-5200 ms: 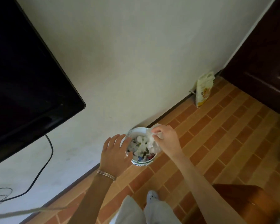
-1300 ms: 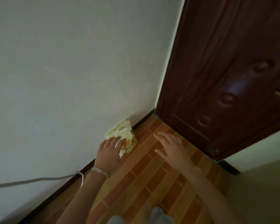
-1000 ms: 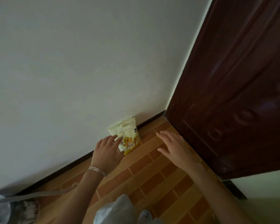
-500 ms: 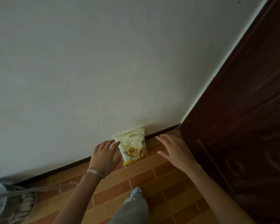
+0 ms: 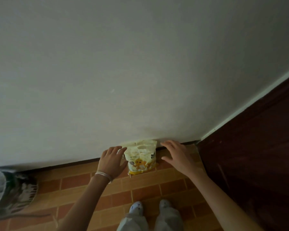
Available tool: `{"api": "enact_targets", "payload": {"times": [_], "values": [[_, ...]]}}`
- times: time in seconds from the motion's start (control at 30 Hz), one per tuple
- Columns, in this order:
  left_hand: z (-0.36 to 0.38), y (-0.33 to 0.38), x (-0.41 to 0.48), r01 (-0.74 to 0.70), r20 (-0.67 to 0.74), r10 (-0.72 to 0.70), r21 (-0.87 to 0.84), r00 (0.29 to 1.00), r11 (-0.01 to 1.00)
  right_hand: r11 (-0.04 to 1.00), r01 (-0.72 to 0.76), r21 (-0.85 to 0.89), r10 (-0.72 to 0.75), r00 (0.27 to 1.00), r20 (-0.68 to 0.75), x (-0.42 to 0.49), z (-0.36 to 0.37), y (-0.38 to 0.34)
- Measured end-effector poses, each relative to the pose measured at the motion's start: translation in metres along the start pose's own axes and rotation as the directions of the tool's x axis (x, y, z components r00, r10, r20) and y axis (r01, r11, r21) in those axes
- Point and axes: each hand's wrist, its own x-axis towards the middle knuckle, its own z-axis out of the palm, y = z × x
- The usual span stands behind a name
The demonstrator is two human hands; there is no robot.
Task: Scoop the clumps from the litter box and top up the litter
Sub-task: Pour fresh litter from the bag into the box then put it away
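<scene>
A pale yellow litter bag with a cartoon print leans upright against the white wall, on the brick-patterned floor. My left hand, with bangles on its wrist, is spread open right at the bag's left edge; contact is unclear. My right hand is open with fingers spread, a short gap to the right of the bag, holding nothing. The litter box and the scoop are out of sight.
A dark wooden door fills the right side. A patterned waste bin stands at the left edge by the wall, blurred. My two feet stand on the floor just behind the bag.
I have stepped closer and face the bag squarely. Both hands have reached forward to either side of it. Five seconds ago they were at the waste bin.
</scene>
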Motion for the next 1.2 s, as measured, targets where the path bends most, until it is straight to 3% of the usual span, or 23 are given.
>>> {"api": "enact_targets", "payload": {"times": [0.23, 0.43, 0.77, 0.97, 1.2], "values": [[0.063, -0.006, 0.027, 0.158, 0.044, -0.155, -0.084, 0.987, 0.984, 0.996, 0.018, 0.092, -0.025, 0.997, 0.077, 0.06, 0.042, 0.048], [0.16, -0.02, 0.07, 0.224, 0.009, -0.224, -0.117, 0.974, 0.968, 0.987, 0.081, 0.138, -0.089, 0.995, 0.049, 0.118, 0.13, 0.102], [0.348, -0.071, 0.161, 0.199, -0.173, -0.209, -0.071, 0.963, 0.977, 0.971, 0.16, 0.178, -0.142, 0.984, -0.11, 0.215, 0.312, 0.186], [0.411, -0.089, 0.19, 0.256, -0.323, -0.287, -0.135, 0.902, 0.957, 0.95, 0.249, 0.187, -0.2, 0.948, -0.247, 0.248, 0.38, 0.215], [0.44, -0.101, 0.21, 0.218, -0.555, -0.318, -0.24, 0.769, 0.946, 0.934, 0.315, 0.166, -0.181, 0.821, -0.542, 0.269, 0.415, 0.225]]}}
